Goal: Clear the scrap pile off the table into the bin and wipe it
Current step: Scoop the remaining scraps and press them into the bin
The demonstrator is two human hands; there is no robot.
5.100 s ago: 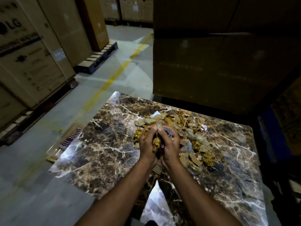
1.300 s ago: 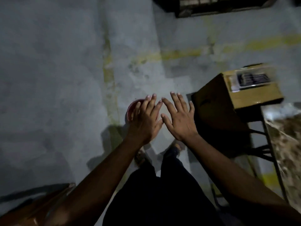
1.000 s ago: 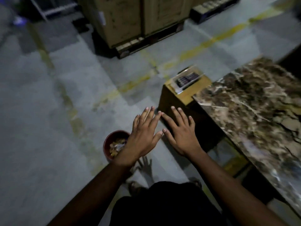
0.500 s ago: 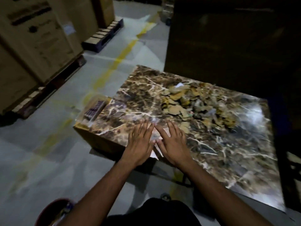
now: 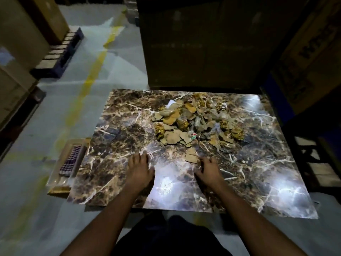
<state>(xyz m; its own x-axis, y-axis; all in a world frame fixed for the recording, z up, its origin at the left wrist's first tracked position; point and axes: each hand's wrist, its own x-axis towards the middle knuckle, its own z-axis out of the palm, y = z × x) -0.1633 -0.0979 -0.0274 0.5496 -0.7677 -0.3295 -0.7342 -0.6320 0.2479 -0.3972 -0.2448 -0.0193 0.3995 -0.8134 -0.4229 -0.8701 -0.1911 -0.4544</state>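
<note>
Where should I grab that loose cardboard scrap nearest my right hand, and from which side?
Pinch the near edge of the cardboard scrap, coming from your side with the right hand, which is already next to it. It lies flat on the table, apart from the scrap pile, so there is little to grip from above; probably slide a fingertip under that edge first.

One marble-patterned desk [image 5: 114, 137] fills the middle of the frame. One scrap pile [image 5: 191, 122] lies at its upper centre; the torn brown pieces in it are too many and too overlapped to count. Two hands: the left hand [image 5: 139, 169] and the right hand [image 5: 209, 169], lower centre. One checked cloth [image 5: 71, 161] at centre left. One yellow floor line [image 5: 88, 78] at upper left.
</note>
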